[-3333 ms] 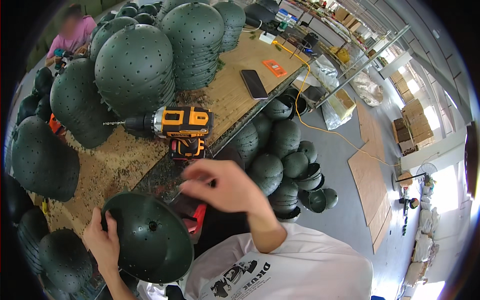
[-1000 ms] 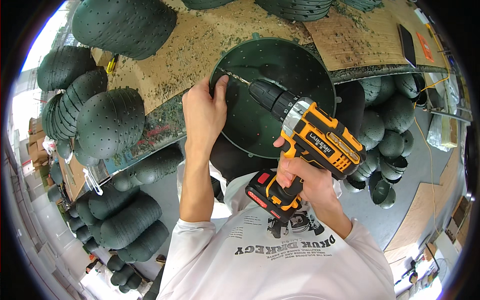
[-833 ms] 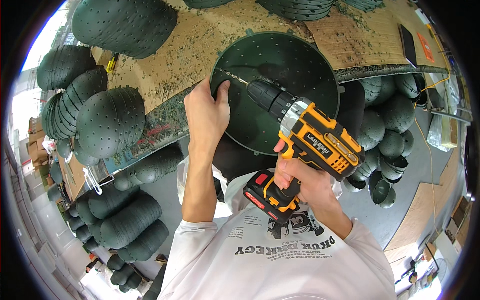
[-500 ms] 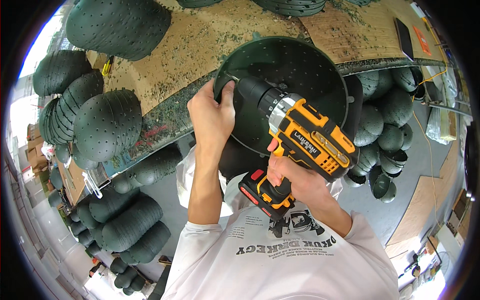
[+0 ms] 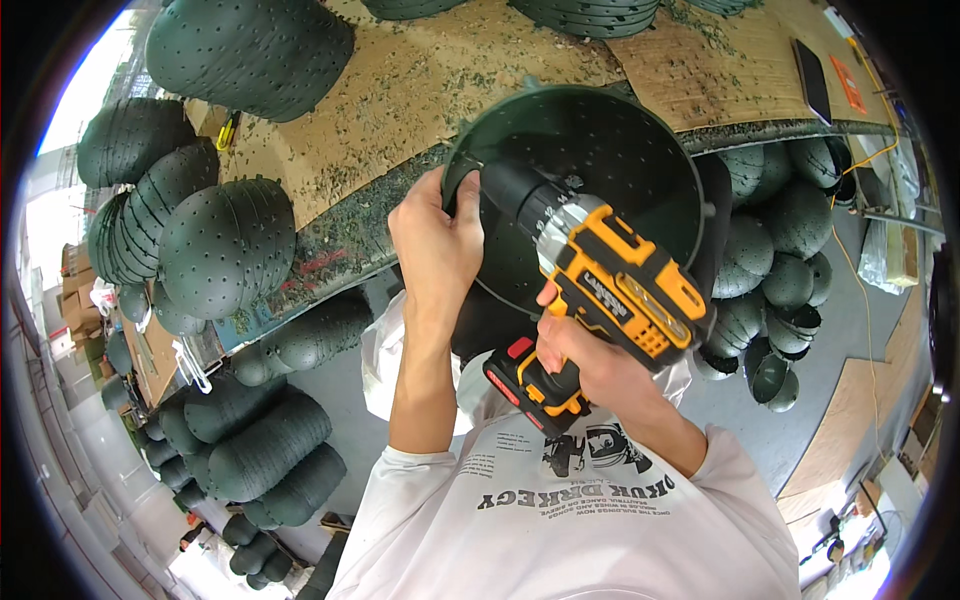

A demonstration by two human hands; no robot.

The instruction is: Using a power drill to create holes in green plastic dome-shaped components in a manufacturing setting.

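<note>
Round, dark green plastic bowl [image 5: 625, 150] pinched at left rim; yellow-and-black cordless drill [image 5: 628, 285] held to it from right.

Far left, dark green perforated plastic domes [image 5: 228, 247] are stacked; beyond them a slim yellow utility knife [image 5: 228, 130] is seen on the debris-strewn brown tabletop [image 5: 350, 140]. The bowl is held tilted at the table's near edge, its left rim gripped by the bare left hand [image 5: 438, 228], thumb inside, fingers outside, closed on it. The black chuck is held close beside the thumb; bit contact cannot be made out. The drill's handle is wrapped by the bare right hand [image 5: 588, 358], fingers curled tight.
</note>
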